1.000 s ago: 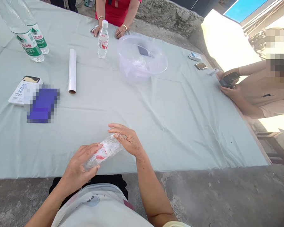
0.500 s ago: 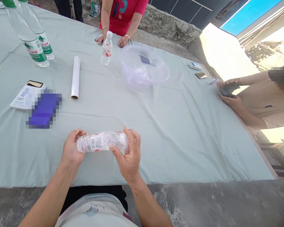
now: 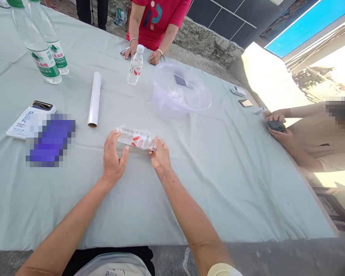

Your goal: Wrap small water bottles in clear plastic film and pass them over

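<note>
A small clear water bottle (image 3: 136,138) with a red and white label, wrapped in clear film, lies on its side just above the pale green tablecloth (image 3: 207,161). My left hand (image 3: 112,159) grips its left end with thumb and fingers. My right hand (image 3: 160,154) pinches its right end. Both arms stretch forward over the table. A roll of cling film (image 3: 94,99) lies to the upper left of my hands.
Two large green-labelled bottles (image 3: 43,53) stand at the back left, a small bottle (image 3: 135,66) and a clear plastic bowl (image 3: 181,92) at the back. A box (image 3: 28,119) lies left. One person in red stands opposite; another's hands (image 3: 278,126) rest at the right edge.
My hands have carried the wrapped bottle forward, away from my body, and lowered it toward the cloth. The bottle has turned so its red label faces up. The view has tilted upward.
</note>
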`<state>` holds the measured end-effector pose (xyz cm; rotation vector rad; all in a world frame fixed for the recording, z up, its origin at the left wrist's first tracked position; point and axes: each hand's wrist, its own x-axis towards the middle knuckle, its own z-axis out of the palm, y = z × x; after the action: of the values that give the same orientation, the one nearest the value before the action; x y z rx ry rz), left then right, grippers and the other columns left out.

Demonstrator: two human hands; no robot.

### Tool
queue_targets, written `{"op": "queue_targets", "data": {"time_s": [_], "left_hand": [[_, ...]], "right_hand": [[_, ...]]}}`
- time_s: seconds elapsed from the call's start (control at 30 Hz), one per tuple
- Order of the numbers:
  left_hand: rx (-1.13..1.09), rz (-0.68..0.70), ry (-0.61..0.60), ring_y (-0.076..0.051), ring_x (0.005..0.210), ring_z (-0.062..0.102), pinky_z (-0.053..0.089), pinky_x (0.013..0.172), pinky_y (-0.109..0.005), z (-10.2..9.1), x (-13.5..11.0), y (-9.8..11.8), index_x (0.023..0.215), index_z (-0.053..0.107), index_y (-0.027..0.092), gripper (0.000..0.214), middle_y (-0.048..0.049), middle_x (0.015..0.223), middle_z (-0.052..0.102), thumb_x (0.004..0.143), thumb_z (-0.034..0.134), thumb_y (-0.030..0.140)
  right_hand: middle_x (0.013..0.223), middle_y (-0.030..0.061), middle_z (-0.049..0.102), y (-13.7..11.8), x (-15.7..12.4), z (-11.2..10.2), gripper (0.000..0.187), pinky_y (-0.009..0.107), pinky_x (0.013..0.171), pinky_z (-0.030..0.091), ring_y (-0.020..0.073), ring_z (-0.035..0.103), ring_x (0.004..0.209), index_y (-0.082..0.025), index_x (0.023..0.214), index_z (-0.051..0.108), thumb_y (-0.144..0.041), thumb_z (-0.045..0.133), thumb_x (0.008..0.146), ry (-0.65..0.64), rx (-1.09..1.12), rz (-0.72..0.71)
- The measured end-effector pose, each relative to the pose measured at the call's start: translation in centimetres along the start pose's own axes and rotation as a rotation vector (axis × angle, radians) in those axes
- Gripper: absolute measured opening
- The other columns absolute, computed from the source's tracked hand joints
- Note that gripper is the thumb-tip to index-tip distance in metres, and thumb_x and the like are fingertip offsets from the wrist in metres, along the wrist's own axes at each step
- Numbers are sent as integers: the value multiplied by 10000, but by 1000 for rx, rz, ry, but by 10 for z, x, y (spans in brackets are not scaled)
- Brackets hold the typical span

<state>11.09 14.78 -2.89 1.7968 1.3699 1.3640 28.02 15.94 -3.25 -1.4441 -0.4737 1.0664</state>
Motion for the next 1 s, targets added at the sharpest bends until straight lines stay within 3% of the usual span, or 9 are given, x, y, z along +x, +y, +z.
{"op": "queue_targets", "data": {"time_s": [0.17, 0.27, 0.37, 0.43, 0.5, 0.67, 0.8, 0.93, 1.0], "left_hand": [[35, -79, -20, -248, 1279, 535, 486, 1030, -453, 1, -7, -16, 1284, 535, 194, 368, -128, 1309, 586, 923, 487, 239], [33, -90, -29, -240, 1212, 576, 503, 998, -436, 1, -8, -18, 1212, 576, 185, 313, -119, 1235, 619, 917, 475, 215], [30, -95, -37, -232, 1158, 602, 517, 968, -421, 2, -8, -17, 1180, 587, 177, 288, -113, 1183, 641, 915, 479, 202], [27, -108, -46, -225, 1129, 614, 526, 945, -412, 2, -8, -17, 1187, 583, 179, 288, -110, 1177, 647, 918, 483, 196], [28, -116, -55, -219, 1104, 624, 530, 931, -408, 3, -8, -18, 1190, 581, 184, 287, -105, 1166, 653, 920, 485, 191], [42, -127, -73, -221, 1089, 640, 528, 937, -406, 3, -9, -17, 1177, 590, 187, 273, -97, 1143, 676, 922, 493, 190], [38, -170, -80, -210, 1065, 650, 532, 920, -386, 1, -9, -13, 1165, 597, 191, 253, -83, 1129, 690, 935, 493, 203], [58, -182, -77, -203, 1024, 659, 536, 872, -359, 4, -10, -14, 1160, 604, 208, 245, -61, 1104, 702, 937, 503, 222], [74, -171, -70, -198, 994, 665, 534, 851, -349, 6, -11, -16, 1149, 607, 213, 237, -51, 1087, 707, 934, 508, 225]], "right_hand": [[970, 49, 624, -6, 75, 36, 337, 283, 602, 576, 146, 646, 769, -258, 920, 468, -571, 562, 842, 71, 45, -86], [1251, 101, 576, -12, 110, 60, 348, 312, 756, 607, 152, 669, 997, -270, 1169, 471, -508, 462, 914, 60, 102, -127], [1421, 90, 496, -24, 135, 77, 638, 312, 836, 596, 133, 649, 1126, -332, 1467, 272, -429, 539, 895, -53, 96, -175], [1434, 82, 502, -35, 149, 84, 897, 305, 838, 588, 126, 659, 1094, -353, 1550, 98, -327, 632, 830, -122, 43, -166], [1393, 88, 540, -45, 159, 89, 985, 297, 807, 585, 130, 674, 989, -322, 1570, 69, -248, 655, 781, -146, -62, -120], [1221, 94, 619, -62, 169, 96, 671, 370, 789, 565, 178, 653, 854, -224, 1432, 440, -225, 618, 785, -68, -496, -188], [887, 62, 655, -92, 174, 87, 220, 429, 844, 504, 224, 630, 830, -196, 1023, 657, -312, 512, 905, 41, -988, -443], [868, 78, 615, -151, 207, 58, 359, 444, 895, 460, 252, 606, 953, -195, 884, 632, -382, 349, 1000, 260, -1182, -851], [934, 107, 610, -179, 231, 37, 336, 474, 905, 452, 271, 581, 1019, -184, 870, 634, -382, 392, 992, 325, -1292, -909]]}}
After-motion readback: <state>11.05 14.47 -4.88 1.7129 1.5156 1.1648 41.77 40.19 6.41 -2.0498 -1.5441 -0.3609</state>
